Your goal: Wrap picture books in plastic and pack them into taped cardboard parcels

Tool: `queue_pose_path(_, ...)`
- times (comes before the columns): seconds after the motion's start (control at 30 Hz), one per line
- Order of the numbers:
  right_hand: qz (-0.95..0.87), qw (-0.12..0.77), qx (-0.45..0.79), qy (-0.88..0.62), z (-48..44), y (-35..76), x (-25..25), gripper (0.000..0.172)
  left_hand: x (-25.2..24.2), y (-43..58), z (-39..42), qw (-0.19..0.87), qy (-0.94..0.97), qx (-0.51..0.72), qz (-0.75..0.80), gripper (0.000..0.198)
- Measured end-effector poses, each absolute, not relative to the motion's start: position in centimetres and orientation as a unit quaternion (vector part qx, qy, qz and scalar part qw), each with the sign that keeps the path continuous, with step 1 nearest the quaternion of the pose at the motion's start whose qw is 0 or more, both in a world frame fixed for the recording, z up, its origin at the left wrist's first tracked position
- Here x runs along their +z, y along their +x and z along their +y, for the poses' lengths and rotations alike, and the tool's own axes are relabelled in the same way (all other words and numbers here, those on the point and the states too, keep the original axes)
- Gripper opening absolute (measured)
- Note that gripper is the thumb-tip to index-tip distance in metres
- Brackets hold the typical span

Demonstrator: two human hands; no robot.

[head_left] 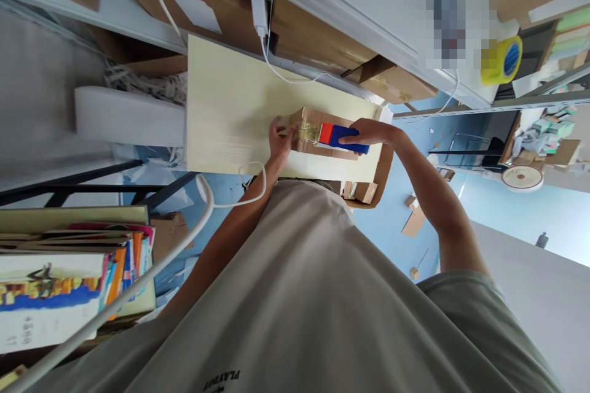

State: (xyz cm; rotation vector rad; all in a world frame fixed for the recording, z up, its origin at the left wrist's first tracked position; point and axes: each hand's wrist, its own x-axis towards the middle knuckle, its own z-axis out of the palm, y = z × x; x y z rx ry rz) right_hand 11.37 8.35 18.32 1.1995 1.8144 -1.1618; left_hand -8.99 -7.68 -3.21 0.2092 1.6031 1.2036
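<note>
Head view: a cardboard box (pixel 306 123) lay on the cream bench (pixel 225 104), toward its right edge. The right hand (pixel 362 133) had its fingers closed around a blue-and-red tool (pixel 343 137) over the box; whether the tool touched the cardboard could not be told. The left hand (pixel 280 138) stood at the box's left end, fingers part-bent and apart, its grip unclear. If that hold was loose, a hard push could probably skid the box; a white cord (pixel 263 184) looped by the left forearm might snag too.
</note>
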Motion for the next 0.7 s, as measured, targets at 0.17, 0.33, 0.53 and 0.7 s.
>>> queue_pose_path(0.17,0.701,0.329,-0.448,0.446,8.8,11.9,17.6,0.067,-0.6,-8.7,-7.7,0.439,0.19,0.539,0.693,0.042)
queue_pose_path(0.33,0.718,0.303,-0.468,0.417,9.1,12.1,15.5,0.064,2.0,-7.6,-7.5,0.439,0.224,0.509,0.706,0.034)
queue_pose_path(0.53,0.699,0.304,-0.513,0.395,10.1,16.2,15.5,0.065,2.0,-7.2,-7.3,0.402,0.21,0.483,0.749,0.036)
queue_pose_path(0.7,0.671,0.372,-0.477,0.428,12.8,26.8,19.5,0.066,1.6,-6.7,-7.4,0.369,0.198,0.476,0.773,0.034)
